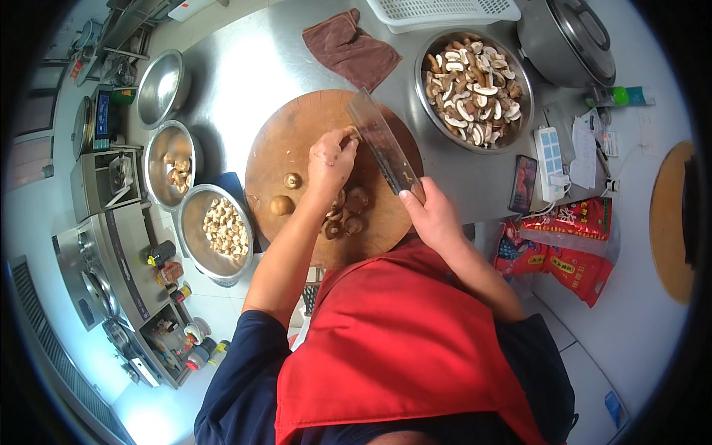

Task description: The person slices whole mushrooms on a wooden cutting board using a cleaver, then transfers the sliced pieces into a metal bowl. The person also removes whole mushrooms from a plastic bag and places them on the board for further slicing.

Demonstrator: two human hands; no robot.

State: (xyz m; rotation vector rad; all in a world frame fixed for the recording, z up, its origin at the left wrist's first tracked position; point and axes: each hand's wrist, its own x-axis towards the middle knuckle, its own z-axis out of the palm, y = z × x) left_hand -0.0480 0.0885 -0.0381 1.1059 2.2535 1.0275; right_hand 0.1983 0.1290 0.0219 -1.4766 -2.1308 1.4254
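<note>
A cleaver is in my right hand, which grips its handle. The wide blade slants up and left across the round wooden chopping board. My left hand is closed over the board, its fingertips pinching a mushroom against or very near the blade; the fingers mostly hide it. Two whole mushrooms, a darker one and a paler one, sit left of my left wrist. Several brown mushrooms are clustered right of that forearm, partly hidden by it.
At the right stands a steel bowl of sliced mushrooms, beside a lidded pot. Steel bowls with mushroom pieces line the left. A brown cloth, white basket, phone and power strip lie on the steel table.
</note>
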